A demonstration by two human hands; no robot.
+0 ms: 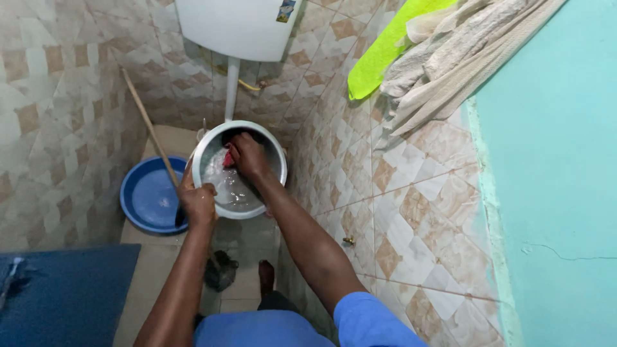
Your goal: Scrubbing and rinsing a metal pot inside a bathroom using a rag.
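Head view shows a round, shiny metal pot [239, 168] held above the tiled floor [157, 270], wet and sudsy inside. The left hand [198, 200] wraps its fingers around the pot's near-left rim, gripping it. The right hand [247, 156] reaches inside with fingers curled closed on a small red scrubbing pad [228, 159], pressed against the far inner wall. Left of the pot, a smooth blue plastic basin [149, 196] sits on the floor, and a thin wooden stick [148, 125] slants across it. Pale rough cloths [443, 58] hang over the right wall.
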